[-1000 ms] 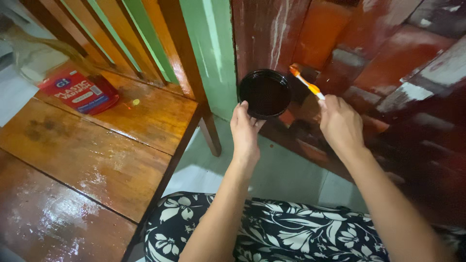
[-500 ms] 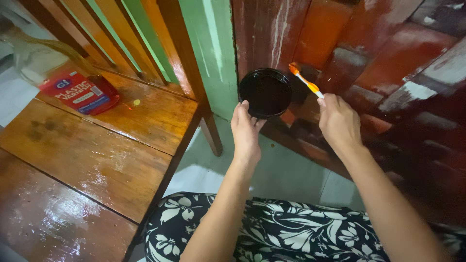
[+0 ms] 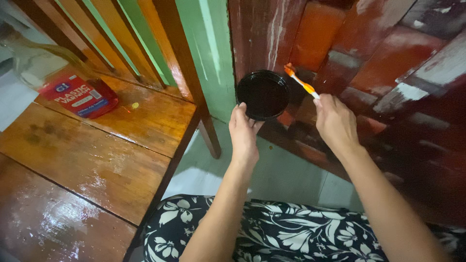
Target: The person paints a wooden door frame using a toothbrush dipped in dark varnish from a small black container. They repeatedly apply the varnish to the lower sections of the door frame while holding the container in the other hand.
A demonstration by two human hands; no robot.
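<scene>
Head view looked down on a seated person's two bare arms reaching toward a dark red wooden panel (image 3: 388,63). Left hand (image 3: 244,133) was closed around the near rim of a small round black container (image 3: 262,93), thumb and fingers pinching its lower edge, and held it up just in front of the panel's bottom corner. The container's inside looked dark and glossy; what filled it could not be told. Right hand (image 3: 335,123) was clamped on the white end of an orange toothbrush (image 3: 301,81), whose head pointed up and to the left, lying just beside the container's right rim and against the reddish panel surface. Whether the bristles touched the wood or the rim could not be told. The two hands were apart, with the container's right edge between them.

To the left stood a shiny varnished wooden bench (image 3: 92,155) with slatted back, and on it lay a clear bottle with a red label (image 3: 77,94). A green wall strip (image 3: 208,48) ran between bench and panel. Across the person's lap lay black cloth with white flowers (image 3: 281,233), above a pale tiled floor (image 3: 281,174).
</scene>
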